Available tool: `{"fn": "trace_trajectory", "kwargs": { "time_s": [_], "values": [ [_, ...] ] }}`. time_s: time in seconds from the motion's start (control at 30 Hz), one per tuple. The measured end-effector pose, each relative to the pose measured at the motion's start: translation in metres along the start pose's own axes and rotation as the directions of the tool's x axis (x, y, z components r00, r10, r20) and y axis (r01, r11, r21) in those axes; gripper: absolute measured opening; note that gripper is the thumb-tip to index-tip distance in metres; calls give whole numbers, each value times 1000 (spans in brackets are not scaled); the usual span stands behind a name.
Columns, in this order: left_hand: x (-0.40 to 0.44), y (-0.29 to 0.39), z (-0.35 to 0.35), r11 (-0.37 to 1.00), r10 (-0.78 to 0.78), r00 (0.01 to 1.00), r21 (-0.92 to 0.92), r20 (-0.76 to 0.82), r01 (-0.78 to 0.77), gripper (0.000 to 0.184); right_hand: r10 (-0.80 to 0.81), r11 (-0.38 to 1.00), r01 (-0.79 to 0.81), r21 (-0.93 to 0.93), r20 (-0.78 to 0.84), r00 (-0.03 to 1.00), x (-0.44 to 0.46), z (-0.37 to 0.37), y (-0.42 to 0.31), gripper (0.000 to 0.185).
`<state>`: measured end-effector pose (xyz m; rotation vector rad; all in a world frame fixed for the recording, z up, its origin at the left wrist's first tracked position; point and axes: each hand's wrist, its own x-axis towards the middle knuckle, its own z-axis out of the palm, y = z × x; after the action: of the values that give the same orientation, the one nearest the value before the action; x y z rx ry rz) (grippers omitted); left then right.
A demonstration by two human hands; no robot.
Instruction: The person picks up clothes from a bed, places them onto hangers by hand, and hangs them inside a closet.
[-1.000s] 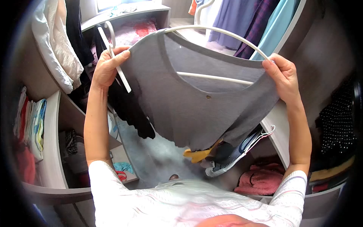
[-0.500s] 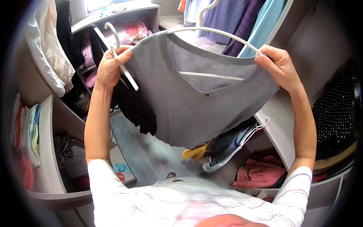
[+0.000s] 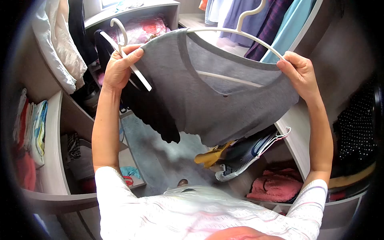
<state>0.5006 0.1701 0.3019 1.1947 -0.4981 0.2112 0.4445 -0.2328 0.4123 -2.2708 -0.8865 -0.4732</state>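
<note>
A grey V-neck shirt (image 3: 240,116) is stretched out in front of me on a white hanger (image 3: 228,30), whose hook points up and right. The fingers of my right hand (image 3: 299,76) are closed on its right shoulder, at the hanger's end. With my left hand (image 3: 120,70) I pinch the shirt's left shoulder. That hand also holds a second white hanger (image 3: 141,76), tilted and crossing behind the thumb. A black garment (image 3: 148,110) hangs beside and partly behind the grey shirt; how it is attached is hidden.
Hung clothes (image 3: 276,32) are at the back right, and pale trousers (image 3: 60,44) at the left. Folded clothes (image 3: 38,128) fill a left shelf. Low on the right are several garments on hangers (image 3: 256,150) and a coral cloth (image 3: 276,186). Grey floor (image 3: 156,156) shows below.
The grey shirt has shifted slightly right and tilted, with its hanger's hook moving right and down. Both hands keep their grip. The view has turned a little.
</note>
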Motion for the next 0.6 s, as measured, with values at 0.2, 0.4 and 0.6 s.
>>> {"fn": "trace_trajectory", "kwargs": {
  "time_s": [0.2,0.4,0.6],
  "values": [
    [4,12,9,997,-40,998,70,42,37,27,13,998,-12,55,-18,1000,-9,1,9,23],
    [9,11,17,979,-102,991,187,86,85,26,30,998,-28,53,-31,999,-13,1,11,24],
    [14,8,22,998,-9,997,64,79,4,22,102,982,-100,162,-6,995,-19,-9,16,24]
  ]
}}
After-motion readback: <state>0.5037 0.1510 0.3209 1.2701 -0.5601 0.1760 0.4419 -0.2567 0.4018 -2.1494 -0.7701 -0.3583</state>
